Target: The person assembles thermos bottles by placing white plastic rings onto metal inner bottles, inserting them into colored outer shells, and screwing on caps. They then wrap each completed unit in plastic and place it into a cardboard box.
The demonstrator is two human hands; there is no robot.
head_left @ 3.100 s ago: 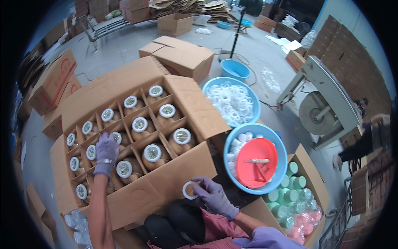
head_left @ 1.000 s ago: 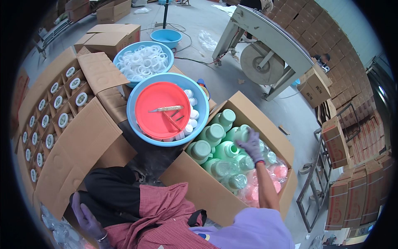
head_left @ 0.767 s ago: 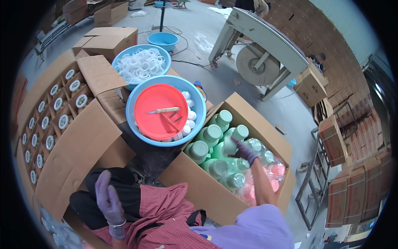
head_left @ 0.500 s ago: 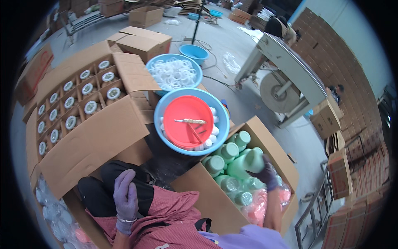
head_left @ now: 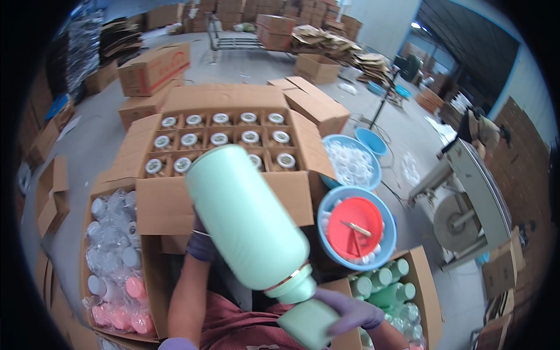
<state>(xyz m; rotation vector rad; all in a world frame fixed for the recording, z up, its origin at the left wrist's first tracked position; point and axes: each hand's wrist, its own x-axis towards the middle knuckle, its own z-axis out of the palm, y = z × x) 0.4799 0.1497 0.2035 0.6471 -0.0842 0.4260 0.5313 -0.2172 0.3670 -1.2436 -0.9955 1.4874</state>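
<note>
Right now a mint-green bottle [head_left: 248, 219] is up in front of the person's body, above the lap, its long axis slanting from upper left to lower right. Its broad base end points up and to the left, while the neck, with a thin copper-coloured ring [head_left: 287, 278], leads down toward a mint-green cap [head_left: 306, 322]. The right grip [head_left: 353, 310], in a purple glove, is clamped on that cap, fingers against its right side — blur hides whether the cap sits fully on the neck. The left grip [head_left: 202, 242] is just behind the bottle's left edge, its fingers hidden, so I cannot tell whether they are apart or together, or touching it. The left forearm [head_left: 188, 291] rises steeply from the lower edge; the right forearm [head_left: 389, 337] comes in low from the lower right, hand pointing left.

Beyond the bottle stands a divided carton [head_left: 224, 201] of round-topped pieces. To the right are a blue basin [head_left: 392, 224] with a red dish [head_left: 344, 242] in it, and a box [head_left: 430, 286] of green bottles [head_left: 392, 294]; to the left, a box [head_left: 150, 280] of plastic-wrapped pieces [head_left: 116, 256].
</note>
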